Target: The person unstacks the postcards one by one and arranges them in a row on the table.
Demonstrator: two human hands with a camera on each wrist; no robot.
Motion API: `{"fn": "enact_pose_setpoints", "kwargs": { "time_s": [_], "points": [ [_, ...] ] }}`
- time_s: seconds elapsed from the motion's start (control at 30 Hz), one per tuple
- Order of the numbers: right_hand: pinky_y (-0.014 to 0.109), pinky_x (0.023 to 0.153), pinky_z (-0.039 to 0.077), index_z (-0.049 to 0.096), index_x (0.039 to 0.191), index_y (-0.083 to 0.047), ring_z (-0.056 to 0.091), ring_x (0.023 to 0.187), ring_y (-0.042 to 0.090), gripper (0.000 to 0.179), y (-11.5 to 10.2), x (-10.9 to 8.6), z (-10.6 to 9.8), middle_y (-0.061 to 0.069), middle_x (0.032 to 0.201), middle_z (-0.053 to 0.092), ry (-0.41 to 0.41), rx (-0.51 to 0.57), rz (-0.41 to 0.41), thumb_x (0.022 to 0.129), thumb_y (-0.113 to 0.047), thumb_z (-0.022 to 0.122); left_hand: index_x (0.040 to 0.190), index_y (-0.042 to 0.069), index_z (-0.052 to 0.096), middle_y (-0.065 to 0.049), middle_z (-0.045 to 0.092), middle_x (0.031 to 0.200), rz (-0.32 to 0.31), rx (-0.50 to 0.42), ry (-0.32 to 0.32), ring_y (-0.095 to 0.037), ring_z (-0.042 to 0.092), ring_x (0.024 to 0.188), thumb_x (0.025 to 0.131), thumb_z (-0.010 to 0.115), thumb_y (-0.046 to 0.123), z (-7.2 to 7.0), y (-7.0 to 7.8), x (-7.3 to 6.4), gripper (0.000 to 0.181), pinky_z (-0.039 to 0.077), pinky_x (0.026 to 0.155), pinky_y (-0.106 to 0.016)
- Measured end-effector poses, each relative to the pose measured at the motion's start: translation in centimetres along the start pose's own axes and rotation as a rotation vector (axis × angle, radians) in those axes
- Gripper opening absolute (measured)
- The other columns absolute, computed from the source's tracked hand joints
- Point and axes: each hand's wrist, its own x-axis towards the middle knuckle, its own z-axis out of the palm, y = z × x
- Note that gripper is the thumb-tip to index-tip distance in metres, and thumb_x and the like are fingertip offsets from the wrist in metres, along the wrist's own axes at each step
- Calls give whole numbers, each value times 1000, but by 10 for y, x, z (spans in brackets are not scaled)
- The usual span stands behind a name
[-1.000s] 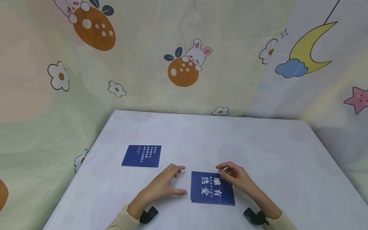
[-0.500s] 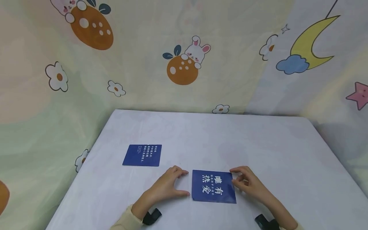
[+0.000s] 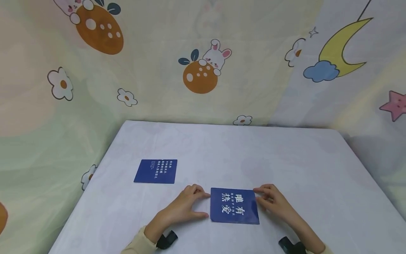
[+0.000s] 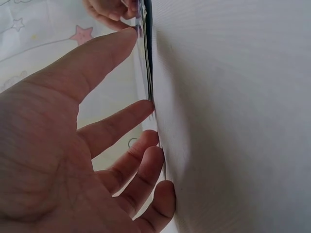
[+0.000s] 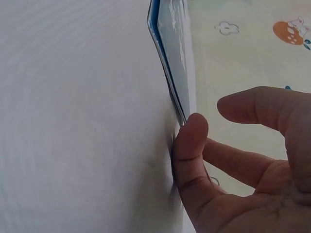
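1. Nearest, short of the large-lettered navy card (image 3: 234,211), sit the black left wrist camera (image 3: 167,240) and right wrist camera (image 3: 287,245), presumably angled to watch the fingers.
2. The left hand (image 3: 181,207) is at that card's left edge, thumb and index spread wide; the index fingertip seems to touch, the thumb just beside.
3. The right hand (image 3: 275,201) is at its right edge, fingers softly bent, a narrower gap to the thumb; a fingertip touches, without gripping.
4. The card lies on the white table (image 3: 301,165) between both hands, probably braced against sliding or kept even: its edge looks layered, stacked or folded I cannot tell.
5. Beyond and left of it, the small-lettered navy card (image 3: 147,173) lies apart, perhaps for elbow room.
6. Farthest beyond it hangs the cartoon-printed backdrop (image 3: 152,60).
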Motion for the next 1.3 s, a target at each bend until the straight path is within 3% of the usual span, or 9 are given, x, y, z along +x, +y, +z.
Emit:
{"fn": "enact_pose_setpoints", "kwargs": {
  "time_s": [0.4,0.6,0.8,1.03,1.3],
  "points": [
    [23,55,48,61,122,3,53,65,10,35,1,1,2,19,117,51,11,32,-1,88,-1,66,135,23,58,6,49,121,11,-25,-4,-16,43,114,84,74,40,0,-3,-1,56,40,101,-40],
    [25,53,48,60,121,3,55,66,10,31,0,0,0,16,107,62,16,75,-72,91,-5,65,139,17,52,3,51,122,4,-77,8,-15,46,114,84,75,38,-1,-4,1,63,42,100,-39],
    [24,59,50,62,123,0,56,79,6,32,0,-1,-2,12,105,65,29,56,-163,92,-6,64,141,9,47,3,56,117,18,-143,24,-12,50,111,82,78,31,-3,-3,2,70,42,101,-35],
    [27,60,54,43,141,3,62,79,13,53,-7,4,2,20,108,60,-71,203,-155,92,-3,62,145,6,39,6,57,112,-21,-250,37,-8,54,103,80,81,24,-3,-4,5,80,44,98,-31],
    [30,60,57,24,152,-2,65,76,16,72,-18,14,12,24,108,55,-108,286,-148,91,-1,63,147,7,35,4,57,113,-36,-300,116,-11,57,96,79,82,19,-5,-6,7,83,47,82,-27]
  ]
}}
